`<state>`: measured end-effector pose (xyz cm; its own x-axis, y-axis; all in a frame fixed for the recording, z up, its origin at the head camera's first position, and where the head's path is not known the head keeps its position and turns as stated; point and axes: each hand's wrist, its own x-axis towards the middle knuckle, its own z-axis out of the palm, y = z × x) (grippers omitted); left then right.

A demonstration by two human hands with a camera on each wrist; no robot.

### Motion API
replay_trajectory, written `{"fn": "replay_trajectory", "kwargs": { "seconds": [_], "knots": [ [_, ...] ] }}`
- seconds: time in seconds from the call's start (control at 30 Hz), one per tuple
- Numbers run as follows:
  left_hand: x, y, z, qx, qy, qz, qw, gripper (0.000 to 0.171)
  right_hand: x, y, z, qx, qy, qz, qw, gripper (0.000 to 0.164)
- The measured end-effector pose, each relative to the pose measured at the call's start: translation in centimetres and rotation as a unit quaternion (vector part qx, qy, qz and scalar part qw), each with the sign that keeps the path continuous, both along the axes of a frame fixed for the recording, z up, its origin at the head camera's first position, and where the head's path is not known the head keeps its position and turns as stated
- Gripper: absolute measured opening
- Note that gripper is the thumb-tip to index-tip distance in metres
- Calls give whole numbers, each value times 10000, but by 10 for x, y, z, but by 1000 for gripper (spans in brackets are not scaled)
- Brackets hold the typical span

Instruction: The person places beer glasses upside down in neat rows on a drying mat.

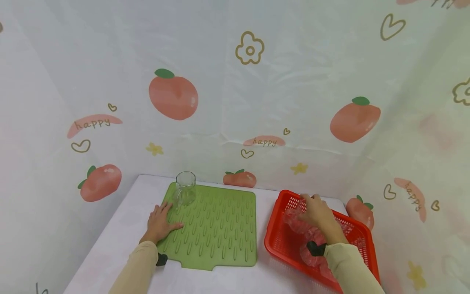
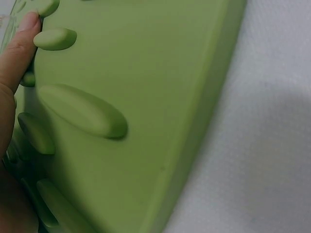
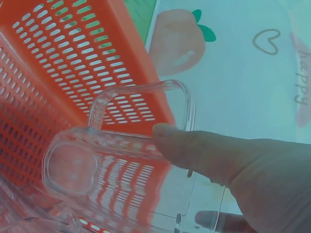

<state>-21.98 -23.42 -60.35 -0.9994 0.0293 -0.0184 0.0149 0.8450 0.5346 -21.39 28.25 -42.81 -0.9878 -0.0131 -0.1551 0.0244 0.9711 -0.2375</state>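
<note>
My left hand (image 1: 160, 223) lies with its fingers spread on the left part of a green drying mat (image 1: 220, 228). Its thumb (image 2: 17, 60) touches the raised ribs in the left wrist view. A clear glass mug (image 1: 186, 190) stands upright at the mat's back left corner, just beyond the fingertips. Over the red basket (image 1: 271, 234), my right hand (image 1: 318, 212) grips another clear mug (image 3: 73, 167) by its body. In the right wrist view this mug is tilted, its handle (image 3: 138, 89) turned away from the palm. More clear glassware (image 1: 310, 257) lies in the basket, partly hidden by the arm.
The white table (image 1: 262, 208) runs between mat and basket. A fruit-patterned curtain (image 1: 220, 102) encloses the back and sides, close to the basket's far edge. The basket has perforated walls and a raised rim.
</note>
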Motion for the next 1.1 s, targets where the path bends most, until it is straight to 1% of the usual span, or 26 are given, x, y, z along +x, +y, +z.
{"fn": "replay_trajectory", "kwargs": {
  "seconds": [0.1,0.23,0.33,0.57,0.73,0.9,0.97,1.1],
  "knots": [
    [0,0,0,23,-75,-1,10000,105,1,0,3,-56,-24,-51,10000,80],
    [-1,-1,-1,59,-207,-21,9998,105,2,0,6,-50,182,45,9998,76],
    [-2,-2,-2,62,-216,-37,9997,105,3,-1,9,-54,362,137,9992,74],
    [-3,-3,-4,65,-267,-44,9996,106,4,-6,21,-95,386,111,9991,74],
    [-2,-3,-2,91,-344,-76,9993,106,5,-9,28,-60,538,115,9985,73],
    [-1,-2,2,151,-251,-58,9996,105,7,-15,38,7,760,72,9971,75],
    [-1,-1,3,146,-136,-41,9998,104,7,-18,42,37,868,72,9962,74],
    [-1,0,4,169,-134,-28,9998,105,7,-21,46,59,1020,115,9947,72]
  ]
}}
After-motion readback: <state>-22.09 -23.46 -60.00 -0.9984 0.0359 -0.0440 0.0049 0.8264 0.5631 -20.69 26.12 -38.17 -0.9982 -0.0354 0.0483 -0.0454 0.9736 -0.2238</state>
